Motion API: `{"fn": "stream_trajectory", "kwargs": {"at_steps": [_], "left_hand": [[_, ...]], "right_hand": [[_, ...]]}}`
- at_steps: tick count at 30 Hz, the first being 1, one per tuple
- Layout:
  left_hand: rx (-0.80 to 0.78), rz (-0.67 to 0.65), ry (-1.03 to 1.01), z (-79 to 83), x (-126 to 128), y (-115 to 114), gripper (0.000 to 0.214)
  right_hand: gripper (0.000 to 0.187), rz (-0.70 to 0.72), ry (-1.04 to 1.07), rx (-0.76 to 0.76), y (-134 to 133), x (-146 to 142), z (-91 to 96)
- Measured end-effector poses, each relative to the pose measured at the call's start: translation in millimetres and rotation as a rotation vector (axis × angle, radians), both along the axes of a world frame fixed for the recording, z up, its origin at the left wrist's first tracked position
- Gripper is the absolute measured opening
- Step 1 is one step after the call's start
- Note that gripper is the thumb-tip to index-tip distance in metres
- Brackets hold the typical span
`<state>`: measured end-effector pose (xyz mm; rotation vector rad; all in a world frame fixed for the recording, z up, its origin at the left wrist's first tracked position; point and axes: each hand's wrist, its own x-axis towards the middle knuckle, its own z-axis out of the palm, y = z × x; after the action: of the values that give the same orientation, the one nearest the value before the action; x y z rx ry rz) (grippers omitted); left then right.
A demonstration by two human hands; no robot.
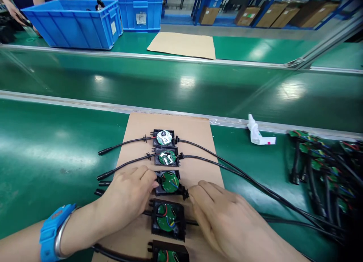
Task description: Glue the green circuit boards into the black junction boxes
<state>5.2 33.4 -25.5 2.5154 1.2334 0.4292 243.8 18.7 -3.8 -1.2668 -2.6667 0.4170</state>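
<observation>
Several black plastic housings with round green circuit boards lie in a column, each with black cables at its sides. At the left edge of the third housing (169, 181) from the top, my left hand (133, 192) is closed, its thumb and forefinger at the cable entry; what they pinch is hidden. My right hand (224, 212) is closed on the right-hand black cable, just behind its grommet (185, 194). Below, the fourth housing (168, 220) shows red, blue and yellow wires. Whitish patches cover the boards of the top housing (164, 137) and the second housing (167, 157).
Under the housings lies a cardboard sheet (198, 127) on the green bench. Piled boards with cables (320, 167) are at right, near a crumpled white strip (258, 133). Behind the metal rail stand blue bins (76, 25) and another cardboard piece (183, 45). A person's hand (14, 12) shows top left.
</observation>
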Motion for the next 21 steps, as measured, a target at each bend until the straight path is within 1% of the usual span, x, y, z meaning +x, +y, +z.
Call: {"fn": "stream_trajectory", "kwargs": {"at_steps": [3, 8, 9, 13, 18, 21], "left_hand": [[-0.003, 0.014, -0.002, -4.0, 1, 2, 0.02], [0.026, 0.022, -0.071, -6.3, 1, 2, 0.017], [0.02, 0.019, -0.077, -6.5, 1, 2, 0.017], [-0.052, 0.042, -0.099, -5.7, -2, 4, 0.016], [-0.147, 0.056, -0.147, -2.3, -8, 6, 0.013], [-0.127, 0.033, -0.118, -0.4, -7, 5, 0.016]], "right_hand": [[0.019, 0.005, -0.068, -0.04, 2, -7, -5.3], [0.019, -0.001, -0.154, -0.099, 6, -17, 1.8], [0.022, 0.013, -0.166, -0.101, 8, -18, 3.1], [0.049, 0.061, -0.195, -0.069, 14, -21, 0.2], [0.051, 0.07, -0.204, -0.13, 16, -22, -7.6], [0.052, 0.05, -0.187, -0.137, 14, -24, -8.9]]}}
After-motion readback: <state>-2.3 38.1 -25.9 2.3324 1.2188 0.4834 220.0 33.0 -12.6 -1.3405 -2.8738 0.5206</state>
